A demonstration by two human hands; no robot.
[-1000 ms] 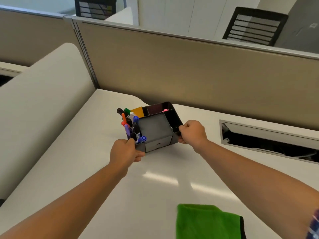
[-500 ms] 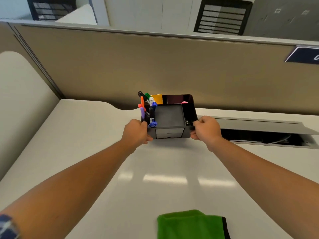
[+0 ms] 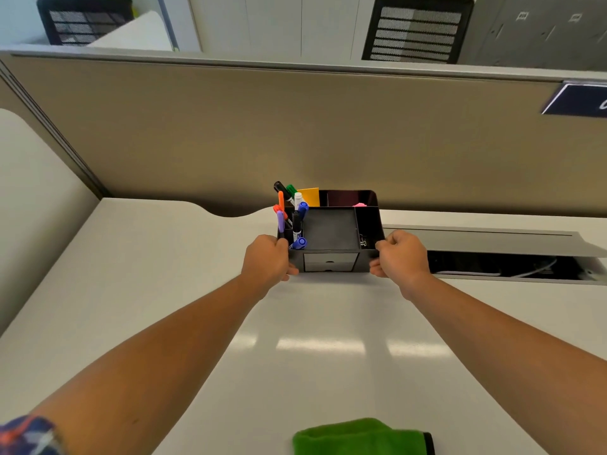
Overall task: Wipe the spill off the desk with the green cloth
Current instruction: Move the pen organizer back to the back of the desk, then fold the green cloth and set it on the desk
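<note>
The green cloth [image 3: 361, 436] lies folded on the white desk [image 3: 157, 290] at the bottom edge of the view, untouched. Farther back, a black desk organiser [image 3: 331, 238] with several coloured markers stands near the partition. My left hand [image 3: 267, 259] grips its left front corner and my right hand [image 3: 399, 256] grips its right front corner. No spill shows on the desk surface.
A beige partition wall [image 3: 328, 133] runs behind the desk. An open cable tray slot [image 3: 512, 266] sits to the right of the organiser. A rounded white panel [image 3: 36, 205] rises at the left. Black chair backs [image 3: 417, 27] stand beyond the partition.
Both hands have carried the organiser from the left part of the desk rightwards and back toward the partition. The view has turned to follow, and the cloth stays put.
</note>
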